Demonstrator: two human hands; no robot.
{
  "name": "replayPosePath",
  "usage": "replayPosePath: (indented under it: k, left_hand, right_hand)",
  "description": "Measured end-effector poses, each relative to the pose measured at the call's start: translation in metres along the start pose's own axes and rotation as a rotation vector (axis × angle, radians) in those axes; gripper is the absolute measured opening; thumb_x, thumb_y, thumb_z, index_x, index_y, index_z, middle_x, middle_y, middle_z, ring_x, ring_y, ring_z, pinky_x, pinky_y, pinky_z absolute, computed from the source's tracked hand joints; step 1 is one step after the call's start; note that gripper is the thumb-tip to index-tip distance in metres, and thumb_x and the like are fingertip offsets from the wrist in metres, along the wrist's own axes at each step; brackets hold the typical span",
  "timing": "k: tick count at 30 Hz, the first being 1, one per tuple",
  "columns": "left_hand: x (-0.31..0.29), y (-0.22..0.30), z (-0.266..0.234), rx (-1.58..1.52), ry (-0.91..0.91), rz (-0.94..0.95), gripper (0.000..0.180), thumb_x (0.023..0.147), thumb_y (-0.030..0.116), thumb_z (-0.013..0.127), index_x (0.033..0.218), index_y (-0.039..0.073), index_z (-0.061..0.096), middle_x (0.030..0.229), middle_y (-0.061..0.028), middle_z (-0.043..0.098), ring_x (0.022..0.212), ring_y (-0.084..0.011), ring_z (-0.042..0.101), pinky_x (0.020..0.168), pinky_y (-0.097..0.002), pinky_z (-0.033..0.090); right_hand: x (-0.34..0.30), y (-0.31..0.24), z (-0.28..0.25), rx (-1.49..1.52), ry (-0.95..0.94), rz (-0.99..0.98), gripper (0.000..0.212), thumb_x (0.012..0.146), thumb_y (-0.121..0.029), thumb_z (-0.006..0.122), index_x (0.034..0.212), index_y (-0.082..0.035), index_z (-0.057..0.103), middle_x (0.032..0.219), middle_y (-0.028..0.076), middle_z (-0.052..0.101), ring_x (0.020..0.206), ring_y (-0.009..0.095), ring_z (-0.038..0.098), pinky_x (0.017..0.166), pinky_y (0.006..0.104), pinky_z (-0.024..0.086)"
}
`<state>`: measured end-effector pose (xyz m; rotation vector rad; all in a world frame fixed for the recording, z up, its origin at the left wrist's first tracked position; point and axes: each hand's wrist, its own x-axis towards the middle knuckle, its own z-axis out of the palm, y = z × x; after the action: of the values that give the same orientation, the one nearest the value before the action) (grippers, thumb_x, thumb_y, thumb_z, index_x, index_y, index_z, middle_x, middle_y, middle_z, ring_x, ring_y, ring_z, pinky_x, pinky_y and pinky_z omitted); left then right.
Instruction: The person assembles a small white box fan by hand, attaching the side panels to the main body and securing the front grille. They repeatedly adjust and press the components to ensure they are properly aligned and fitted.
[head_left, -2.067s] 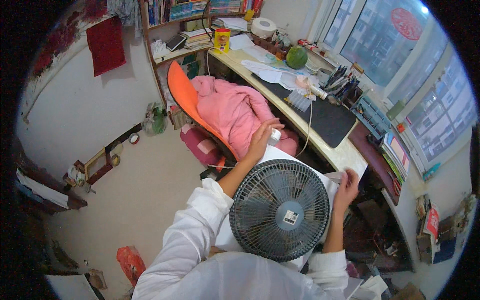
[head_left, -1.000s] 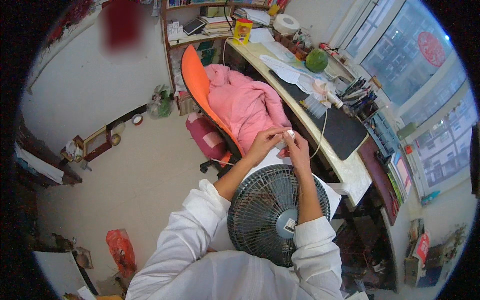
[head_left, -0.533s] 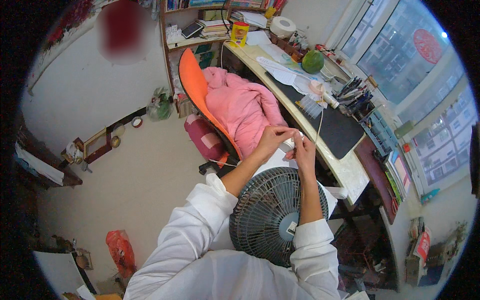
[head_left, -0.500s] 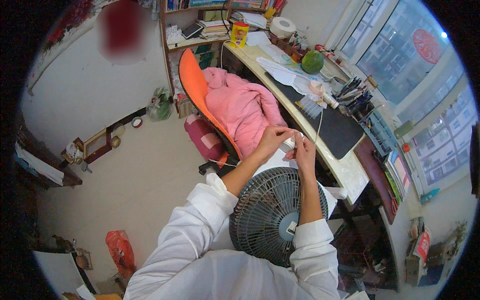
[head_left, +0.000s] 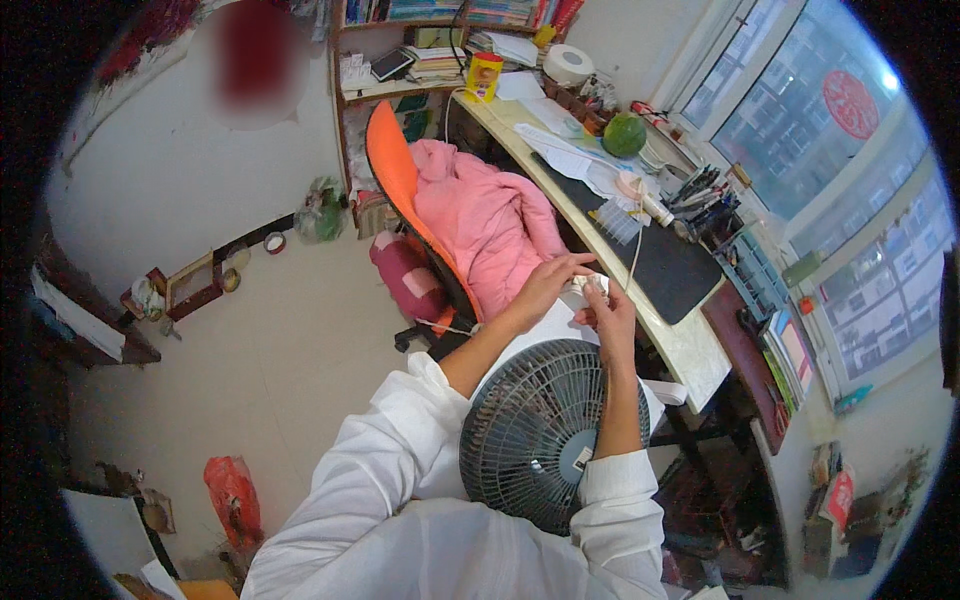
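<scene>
My left hand [head_left: 548, 287] reaches in over the white surface [head_left: 545, 328] beside the desk edge. Its fingers are stretched out toward my right hand and appear to hold nothing. Close by on the right, my right hand [head_left: 611, 312] is closed, thumb against fingers, on a small pale thing too small to name. Between the hands is a white object [head_left: 575, 292], partly covered by fingers, its kind unclear. Under my forearms lies a dark round fan grille [head_left: 525, 430] with a grey hub, its blades showing through the wires.
A pink quilt [head_left: 490, 205] fills the orange-backed chair [head_left: 392, 160] ahead. The desk [head_left: 690, 365] on the right carries a black mat [head_left: 680, 275], papers, pens and a green melon [head_left: 624, 135]. A red plastic bag [head_left: 234, 500] is on the floor at left.
My left fingers have straightened and parted from my right fingertips. The right hand has shifted slightly down and right, still pinched. The view has moved a little.
</scene>
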<state>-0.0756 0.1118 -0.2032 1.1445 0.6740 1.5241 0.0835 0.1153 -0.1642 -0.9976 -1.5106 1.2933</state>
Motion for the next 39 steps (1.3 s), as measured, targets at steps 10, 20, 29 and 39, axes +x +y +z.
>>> replayPosePath:
  k: [10, 20, 29, 39]
  left_hand:
    - [0.001, -0.012, -0.005, 0.128, 0.013, 0.067, 0.051, 0.114, 0.039, 0.040, 0.144, 0.003, 0.061, 0.125, -0.0086, 0.070, 0.114, -0.0182, 0.064, 0.104, -0.0336, 0.048]
    - [-0.005, -0.010, 0.000, 0.105, 0.046, 0.069, 0.052, 0.115, 0.040, 0.038, 0.137, 0.003, 0.066, 0.122, -0.0096, 0.071, 0.110, -0.0172, 0.065, 0.101, -0.0322, 0.049]
    - [-0.004, -0.016, -0.002, 0.053, 0.078, 0.075, 0.052, 0.115, 0.040, 0.037, 0.137, 0.002, 0.065, 0.121, -0.0096, 0.071, 0.109, -0.0167, 0.065, 0.102, -0.0324, 0.050]
    - [-0.005, -0.021, -0.004, 0.036, 0.118, 0.028, 0.049, 0.115, 0.037, 0.039, 0.134, 0.004, 0.068, 0.116, -0.0082, 0.073, 0.103, -0.0157, 0.067, 0.094, -0.0297, 0.052]
  right_hand:
    - [0.003, -0.012, 0.006, -0.176, -0.039, 0.015, 0.029, 0.097, -0.018, 0.074, 0.116, 0.003, 0.068, 0.092, 0.009, 0.073, 0.061, 0.013, 0.069, 0.054, 0.0248, 0.056]
    - [0.007, -0.002, -0.003, -0.070, -0.099, 0.022, 0.029, 0.101, -0.019, 0.070, 0.119, 0.003, 0.067, 0.092, 0.011, 0.073, 0.063, 0.015, 0.071, 0.056, 0.0251, 0.059]
    - [0.004, -0.011, -0.008, 0.028, -0.190, 0.085, 0.028, 0.103, -0.018, 0.067, 0.120, 0.004, 0.067, 0.096, 0.011, 0.074, 0.066, 0.017, 0.073, 0.058, 0.0252, 0.061]
    - [0.012, -0.004, 0.008, -0.269, -0.072, -0.021, 0.029, 0.097, -0.020, 0.075, 0.108, 0.006, 0.069, 0.091, 0.010, 0.073, 0.059, 0.016, 0.069, 0.049, 0.0274, 0.054]
